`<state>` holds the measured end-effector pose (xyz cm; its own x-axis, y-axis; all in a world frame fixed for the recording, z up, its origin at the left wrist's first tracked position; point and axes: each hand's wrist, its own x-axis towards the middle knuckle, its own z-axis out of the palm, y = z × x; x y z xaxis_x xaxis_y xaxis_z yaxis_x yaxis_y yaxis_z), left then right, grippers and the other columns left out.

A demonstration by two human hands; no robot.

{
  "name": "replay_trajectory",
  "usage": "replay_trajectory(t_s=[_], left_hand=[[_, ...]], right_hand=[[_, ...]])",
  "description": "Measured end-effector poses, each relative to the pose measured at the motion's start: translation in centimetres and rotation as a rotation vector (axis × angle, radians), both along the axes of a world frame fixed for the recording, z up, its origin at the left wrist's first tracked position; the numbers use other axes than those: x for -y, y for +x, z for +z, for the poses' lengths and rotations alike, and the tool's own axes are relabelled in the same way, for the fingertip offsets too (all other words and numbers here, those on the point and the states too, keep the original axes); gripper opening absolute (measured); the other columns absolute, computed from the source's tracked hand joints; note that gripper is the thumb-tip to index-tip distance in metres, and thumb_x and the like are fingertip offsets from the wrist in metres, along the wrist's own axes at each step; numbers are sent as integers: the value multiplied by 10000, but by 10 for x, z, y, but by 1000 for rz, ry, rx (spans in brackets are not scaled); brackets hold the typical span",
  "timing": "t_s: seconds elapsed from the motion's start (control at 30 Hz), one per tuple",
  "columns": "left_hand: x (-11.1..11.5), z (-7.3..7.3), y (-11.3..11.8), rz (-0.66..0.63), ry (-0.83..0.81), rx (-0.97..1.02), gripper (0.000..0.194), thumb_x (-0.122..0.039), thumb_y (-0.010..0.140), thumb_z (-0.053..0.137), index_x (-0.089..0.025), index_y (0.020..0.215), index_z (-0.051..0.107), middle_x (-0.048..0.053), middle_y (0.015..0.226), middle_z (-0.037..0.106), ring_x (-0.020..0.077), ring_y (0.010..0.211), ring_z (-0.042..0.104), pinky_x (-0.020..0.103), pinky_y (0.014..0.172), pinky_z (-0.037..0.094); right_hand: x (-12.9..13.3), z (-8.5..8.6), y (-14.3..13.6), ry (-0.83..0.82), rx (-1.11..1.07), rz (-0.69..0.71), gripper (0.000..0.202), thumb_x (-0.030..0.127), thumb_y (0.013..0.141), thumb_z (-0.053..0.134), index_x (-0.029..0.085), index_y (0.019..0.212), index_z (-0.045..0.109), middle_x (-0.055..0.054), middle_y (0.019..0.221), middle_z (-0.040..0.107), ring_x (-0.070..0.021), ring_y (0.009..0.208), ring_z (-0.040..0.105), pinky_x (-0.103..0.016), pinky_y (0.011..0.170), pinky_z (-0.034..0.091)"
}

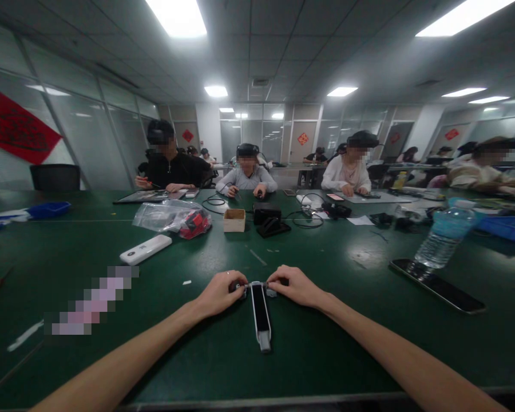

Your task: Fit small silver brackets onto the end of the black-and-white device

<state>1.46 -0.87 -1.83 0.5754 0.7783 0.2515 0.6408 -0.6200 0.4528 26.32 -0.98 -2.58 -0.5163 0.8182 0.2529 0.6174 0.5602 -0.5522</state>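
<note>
A slim white device with a black panel and a grey end [261, 312] lies on the green table, its grey end towards me. At its far end, my left hand [222, 293] pinches a small dark part on the left side. My right hand [295, 286] has its fingers closed at the opposite side of that far end, by a small grey piece [272, 292]. What the right fingertips hold is too small to make out.
On the green table [214, 366] are a white box [146, 249], a plastic bag with red items [195, 222], a small open box [234, 220], a black stand [273, 226], a phone [440, 286] and a water bottle [442, 237]. Several people sit beyond.
</note>
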Motion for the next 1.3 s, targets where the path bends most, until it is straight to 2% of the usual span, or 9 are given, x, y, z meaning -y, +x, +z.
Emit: replay_trajectory(t_s=[0.23, 0.47, 0.7, 0.83, 1.3], left_hand=[[1, 1, 0, 14, -18, -6, 204, -189, 779, 510, -177, 934, 643, -2, 776, 612, 126, 656, 527, 221, 616, 404], [2, 3, 0, 0, -30, -1, 201, -201, 792, 502, -177, 936, 640, 4, 813, 623, 130, 675, 535, 225, 625, 415], [1, 2, 0, 3, -15, 1, 190, -179, 784, 514, -177, 925, 641, -1, 794, 618, 127, 666, 536, 224, 627, 410], [1, 0, 0, -1, -8, 3, 189, -171, 782, 517, -176, 925, 640, -4, 784, 615, 125, 662, 534, 222, 630, 409], [3, 5, 1, 3, -14, -9, 202, -174, 779, 507, -170, 930, 640, 2, 795, 617, 124, 659, 529, 218, 624, 412]], right_hand=[[-1, -2, 1, 2, -6, 1, 260, 398, 863, 531, 203, 922, 692, -20, 793, 606, -143, 735, 520, -260, 645, 399], [1, 2, 0, -6, 11, 15, 271, 384, 881, 501, 198, 903, 696, -33, 825, 629, -152, 768, 533, -269, 669, 404], [3, 6, -1, 27, 44, 38, 269, 354, 903, 467, 217, 963, 691, -37, 847, 639, -162, 796, 533, -289, 707, 407], [3, 4, -1, 43, 24, 7, 236, 360, 876, 517, 209, 980, 665, -38, 884, 634, -163, 802, 537, -287, 706, 412], [1, 2, 0, 8, 20, -29, 203, 374, 839, 560, 199, 870, 659, -21, 851, 621, -150, 783, 536, -289, 697, 427]])
